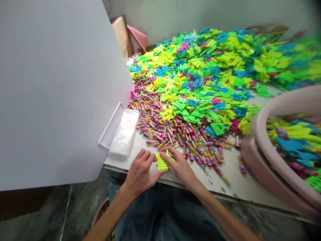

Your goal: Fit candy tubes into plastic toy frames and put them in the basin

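Lime-green ribbed plastic piece (162, 162) at lower centre of the frame, the grip of both left hand (139, 172) and right hand (182, 164) clamped on it above the bench (233, 190); striped candy sticks (175, 140) just beyond, heaped colourful plastic combs (200, 67) toward upper right, pink tub (283, 100) at right edge.

The neon combs (200, 100) and lime comb (162, 162) are glossy plastic, the striped tubes (173, 140) shiny, the basin (253, 144) smooth pink plastic, the bag (124, 132) thin clear film, the board (55, 90) matt white, the counter (220, 187) smooth white, the jeans (160, 214) denim cloth.
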`<control>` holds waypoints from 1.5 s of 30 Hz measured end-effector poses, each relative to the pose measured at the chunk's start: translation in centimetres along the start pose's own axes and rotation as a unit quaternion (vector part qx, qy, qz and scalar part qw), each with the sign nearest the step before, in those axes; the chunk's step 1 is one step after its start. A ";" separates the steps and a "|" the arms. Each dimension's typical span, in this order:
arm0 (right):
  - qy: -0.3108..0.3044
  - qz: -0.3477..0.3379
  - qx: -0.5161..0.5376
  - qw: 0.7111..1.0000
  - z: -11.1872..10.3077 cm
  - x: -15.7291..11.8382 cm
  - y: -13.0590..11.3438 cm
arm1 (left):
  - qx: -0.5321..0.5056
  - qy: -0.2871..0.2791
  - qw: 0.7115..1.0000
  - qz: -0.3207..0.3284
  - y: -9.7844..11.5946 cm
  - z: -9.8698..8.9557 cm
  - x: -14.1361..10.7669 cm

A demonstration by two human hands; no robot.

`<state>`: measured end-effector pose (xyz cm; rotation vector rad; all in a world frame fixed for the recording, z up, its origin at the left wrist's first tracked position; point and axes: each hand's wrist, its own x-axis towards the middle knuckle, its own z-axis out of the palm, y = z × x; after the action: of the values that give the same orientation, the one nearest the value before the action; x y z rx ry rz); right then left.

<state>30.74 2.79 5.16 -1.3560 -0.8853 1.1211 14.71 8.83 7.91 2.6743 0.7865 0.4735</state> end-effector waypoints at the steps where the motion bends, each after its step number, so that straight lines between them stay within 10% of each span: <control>1: 0.000 0.008 0.016 1.000 -0.3 -0.1 -0.2 | -0.007 0.001 1.000 0.005 0.2 0.1 0.2; 10: 0.113 0.010 0.040 0.993 -5.2 -1.4 -2.8 | -0.045 0.045 0.997 0.038 2.6 0.9 4.1; 15: 0.301 -0.049 0.212 0.929 -10.0 -2.8 -5.6 | 0.015 0.133 0.991 -0.018 -0.8 1.6 6.1; 19: 0.272 -0.098 0.269 0.919 -9.5 -3.1 -5.8 | 0.106 0.112 0.987 -0.035 -3.7 3.8 6.7; 24: 0.253 -0.161 -0.063 0.952 -9.0 0.6 -3.5 | 0.112 0.106 0.988 -0.011 -4.4 4.6 6.8; 30: 0.267 -0.209 -0.469 0.816 -12.2 5.6 -2.7 | 0.054 0.106 0.993 0.012 -5.6 4.3 6.8; 41: 0.350 -0.195 -0.226 0.888 -11.7 5.4 -3.8 | -0.195 0.149 0.966 -0.082 -7.6 3.5 7.0; 45: 0.255 -0.108 0.003 0.961 -7.9 3.5 -4.7 | -0.252 0.233 0.926 -0.157 -5.7 1.6 6.6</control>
<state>39.72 4.44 8.88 -1.4151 -0.6263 0.5635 17.98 16.83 5.75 1.9345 1.0289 1.0793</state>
